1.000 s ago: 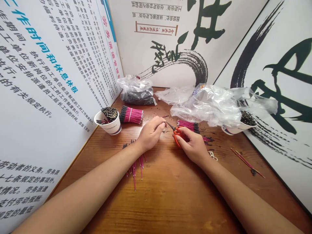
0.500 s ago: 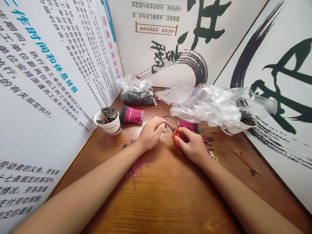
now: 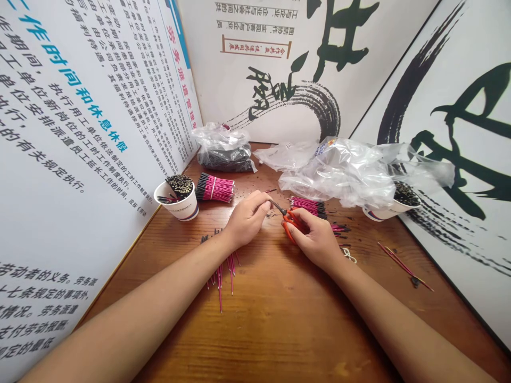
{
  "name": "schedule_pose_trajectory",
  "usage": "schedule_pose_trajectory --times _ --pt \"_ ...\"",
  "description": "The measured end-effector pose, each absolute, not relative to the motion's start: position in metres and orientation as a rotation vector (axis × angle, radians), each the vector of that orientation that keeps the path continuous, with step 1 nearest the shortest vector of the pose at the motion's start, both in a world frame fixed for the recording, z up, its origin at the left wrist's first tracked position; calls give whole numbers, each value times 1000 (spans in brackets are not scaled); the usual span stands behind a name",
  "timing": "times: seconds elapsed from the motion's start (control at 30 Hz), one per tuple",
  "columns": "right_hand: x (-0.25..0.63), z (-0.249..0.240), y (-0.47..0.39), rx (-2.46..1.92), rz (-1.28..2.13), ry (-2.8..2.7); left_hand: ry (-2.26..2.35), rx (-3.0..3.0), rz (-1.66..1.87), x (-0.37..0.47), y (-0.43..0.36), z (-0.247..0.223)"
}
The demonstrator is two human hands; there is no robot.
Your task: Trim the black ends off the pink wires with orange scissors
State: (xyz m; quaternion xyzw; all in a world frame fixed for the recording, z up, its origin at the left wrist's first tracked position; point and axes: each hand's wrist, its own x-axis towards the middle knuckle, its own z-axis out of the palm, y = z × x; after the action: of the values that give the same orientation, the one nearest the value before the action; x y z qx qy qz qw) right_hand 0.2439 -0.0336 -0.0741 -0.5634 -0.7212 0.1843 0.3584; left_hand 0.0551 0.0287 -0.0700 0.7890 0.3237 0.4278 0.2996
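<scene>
Clear plastic bags [image 3: 339,175] are partly covering the right paper cup [image 3: 379,213]; the left forearm [image 3: 171,287] is overlapping loose wires [image 3: 220,293]. Above the desk [image 3: 255,324], orange-handled scissors [image 3: 288,217], clamped in the right hand [image 3: 317,234]'s fingers, are pointing left and away, toward the left hand [image 3: 248,219]'s pinched fingers, contents hidden.

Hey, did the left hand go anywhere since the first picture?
No, the left hand shows no visible shift against the tied pink wire bundle.

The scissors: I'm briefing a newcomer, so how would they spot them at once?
On the brown wooden table, find the right hand. It holds the scissors, dark blades pointing toward the left hand. Their orange-red handles set them apart from the pink-and-black bundle just beyond.
</scene>
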Motion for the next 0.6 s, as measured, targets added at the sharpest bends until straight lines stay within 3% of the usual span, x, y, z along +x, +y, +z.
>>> schedule_pose_trajectory --times 0.6 --pt "244 -74 -34 -1460 472 -1855 878 2115 1126 55 29 -70"
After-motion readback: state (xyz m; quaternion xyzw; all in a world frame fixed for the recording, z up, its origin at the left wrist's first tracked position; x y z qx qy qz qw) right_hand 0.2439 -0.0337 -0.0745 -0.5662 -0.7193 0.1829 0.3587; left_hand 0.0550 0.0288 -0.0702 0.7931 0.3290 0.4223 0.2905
